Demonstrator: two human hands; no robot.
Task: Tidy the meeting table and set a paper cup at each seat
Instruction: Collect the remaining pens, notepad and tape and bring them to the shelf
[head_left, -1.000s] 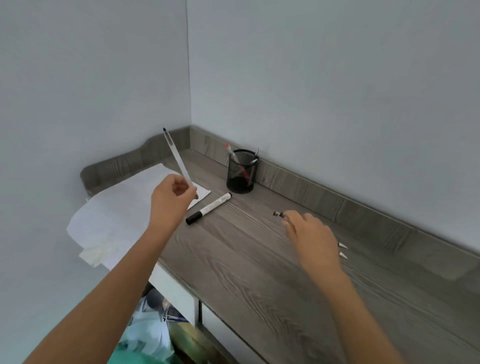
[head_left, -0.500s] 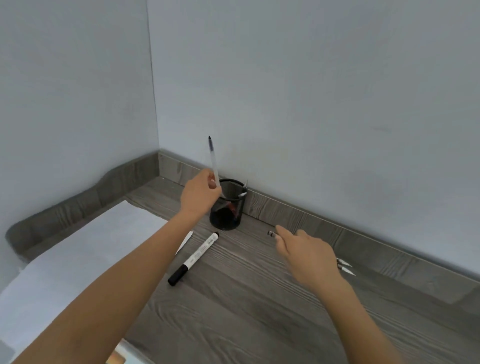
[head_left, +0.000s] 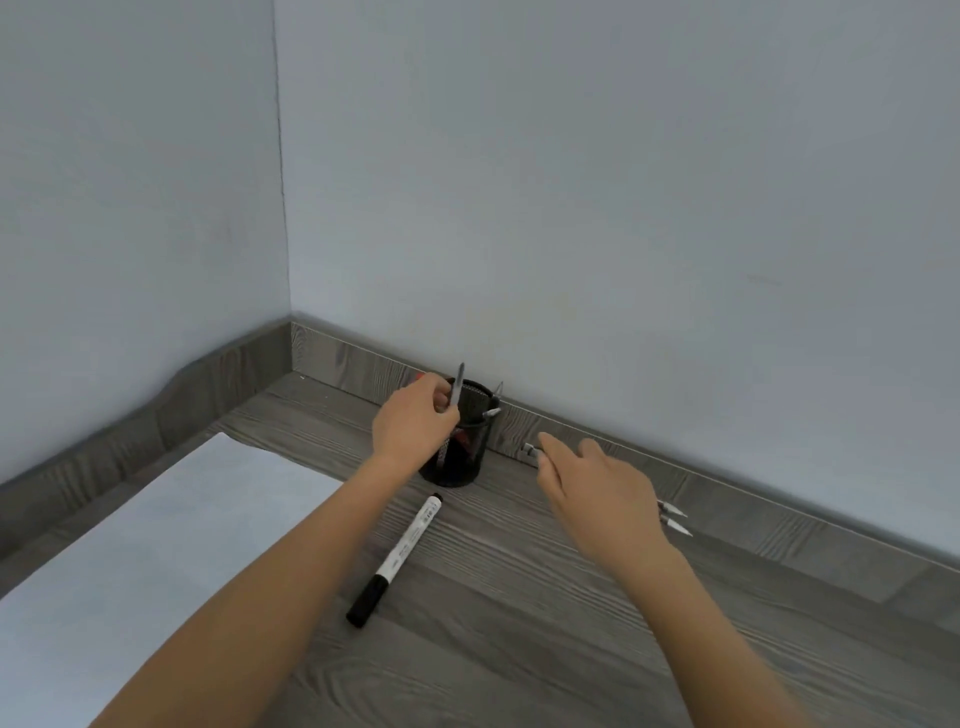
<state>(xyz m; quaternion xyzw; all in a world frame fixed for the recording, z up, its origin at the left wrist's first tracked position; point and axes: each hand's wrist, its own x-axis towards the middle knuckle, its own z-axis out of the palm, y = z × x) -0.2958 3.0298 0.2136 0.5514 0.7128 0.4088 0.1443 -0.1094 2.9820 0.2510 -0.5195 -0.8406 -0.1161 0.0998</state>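
My left hand (head_left: 415, 421) pinches a clear pen (head_left: 458, 387) and holds it upright inside the black mesh pen holder (head_left: 460, 457), which stands by the back ledge. Other pens lean in the holder. My right hand (head_left: 597, 488) rests low over the wooden table (head_left: 519, 623), covering two pens whose tips (head_left: 675, 519) stick out to its right; a dark pen end (head_left: 530, 449) shows at my fingertips. A white marker with a black cap (head_left: 397, 558) lies on the table in front of the holder.
White sheets of paper (head_left: 156, 545) cover the table's left part. A raised wooden ledge (head_left: 727, 499) runs along the two walls that meet in the corner behind the holder.
My left hand has carried the pen from over the paper to the holder and lowered it in. My right hand stayed over the pens. The view has swung left toward the corner.
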